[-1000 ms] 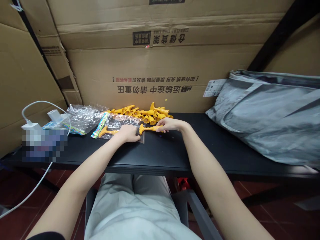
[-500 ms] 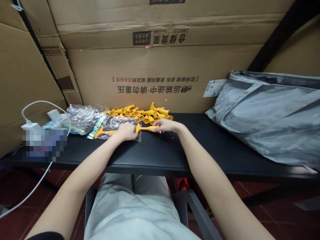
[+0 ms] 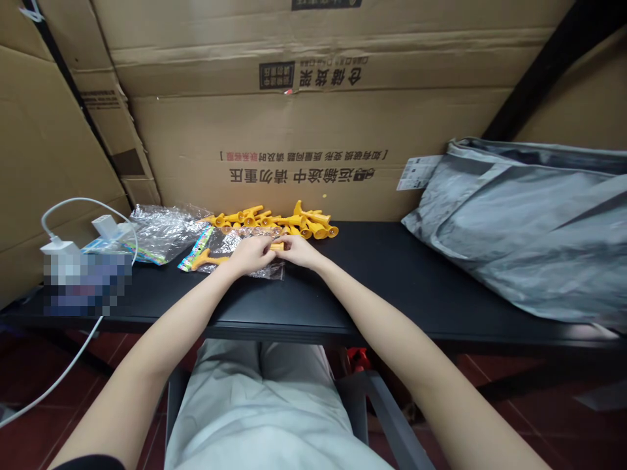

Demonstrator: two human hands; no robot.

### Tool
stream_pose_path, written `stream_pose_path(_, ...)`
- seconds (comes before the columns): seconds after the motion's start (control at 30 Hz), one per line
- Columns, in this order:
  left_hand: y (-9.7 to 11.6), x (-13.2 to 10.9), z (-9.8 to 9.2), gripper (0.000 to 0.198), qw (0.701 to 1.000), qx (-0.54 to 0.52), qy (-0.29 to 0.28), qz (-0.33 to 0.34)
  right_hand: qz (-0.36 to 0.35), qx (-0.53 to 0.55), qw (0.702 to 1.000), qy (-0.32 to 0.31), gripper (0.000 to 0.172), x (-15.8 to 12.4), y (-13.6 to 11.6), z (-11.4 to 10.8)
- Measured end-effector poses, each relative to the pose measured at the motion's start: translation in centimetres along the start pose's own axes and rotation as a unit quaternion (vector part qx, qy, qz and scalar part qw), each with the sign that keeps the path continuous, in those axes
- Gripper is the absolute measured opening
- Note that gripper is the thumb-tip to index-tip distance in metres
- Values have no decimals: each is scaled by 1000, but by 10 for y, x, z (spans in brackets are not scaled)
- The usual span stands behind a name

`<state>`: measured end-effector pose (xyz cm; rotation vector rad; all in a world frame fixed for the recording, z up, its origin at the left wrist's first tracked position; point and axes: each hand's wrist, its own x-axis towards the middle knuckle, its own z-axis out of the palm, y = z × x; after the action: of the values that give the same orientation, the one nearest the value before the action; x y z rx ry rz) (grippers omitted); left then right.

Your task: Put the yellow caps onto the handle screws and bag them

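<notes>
A clear plastic bag (image 3: 267, 269) with a colourful printed header lies on the table. Inside, at its left end, is a yellow hammer-shaped plastic toy (image 3: 208, 260). My left hand (image 3: 252, 254) is closed on the bag near its right-hand end. In my right hand (image 3: 300, 250) is a second yellow toy (image 3: 277, 247), gripped by the fingers; its left part is hidden at the bag's end and behind my left hand. Just behind both hands lies a pile of similar yellow toys (image 3: 318, 228), some showing flared, hollow ends.
More clear bags (image 3: 164, 228) lie at the back left. Beside them are a white plug adapter (image 3: 61, 251) with a cable and a blurred-out object. A large grey bag (image 3: 519, 228) stands on the right. Cardboard (image 3: 304, 124) walls the table's back.
My right hand has moved left with the yellow toy, bringing it up to my left hand at the bag's end. The bag has shifted slightly to the right.
</notes>
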<state>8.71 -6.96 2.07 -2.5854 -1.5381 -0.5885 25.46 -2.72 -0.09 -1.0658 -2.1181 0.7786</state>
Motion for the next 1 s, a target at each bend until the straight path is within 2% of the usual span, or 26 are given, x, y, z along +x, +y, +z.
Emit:
stream_pose_path(0.2, -2, 1, 4, 16, 999, -41, 20, 27, 23, 12, 998, 59, 26, 3, 3, 0)
stream_pose_path(0.3, 2, 0, 5, 14, 998, -53, 24, 34, 23, 4, 999, 32, 23, 0, 0, 3)
stream_pose_path(0.4, 4, 0, 2, 17, 997, -52, 41, 36, -26, 6, 1000, -13, 22, -3, -3, 8)
stream_pose_path(0.5, -1, 2, -7, 27, 996, -32, 81, -34, -39, 0, 999, -34, 30, -5, -5, 11)
stream_pose_path(0.6, -16, 3, -21, 30, 977, 33, 98, -189, -15, -12, 999, -39, 36, -5, -6, 12)
stream_pose_path(0.7, -43, 1, -31, 34, 943, 74, 17, -325, -2, -21, 999, -35, 36, -6, -6, 13)
stream_pose_path(0.8, -70, -3, -33, 38, 913, 83, -76, -393, 1, -22, 999, -25, 35, -6, -6, 13)
stream_pose_path(0.87, -82, -4, -30, 39, 907, 84, -125, -393, -3, -19, 1000, -15, 33, -6, -5, 13)
stream_pose_path(1.0, -83, -4, -23, 36, 927, 37, -157, -340, -4, -7, 999, 34, 30, -3, -2, 14)
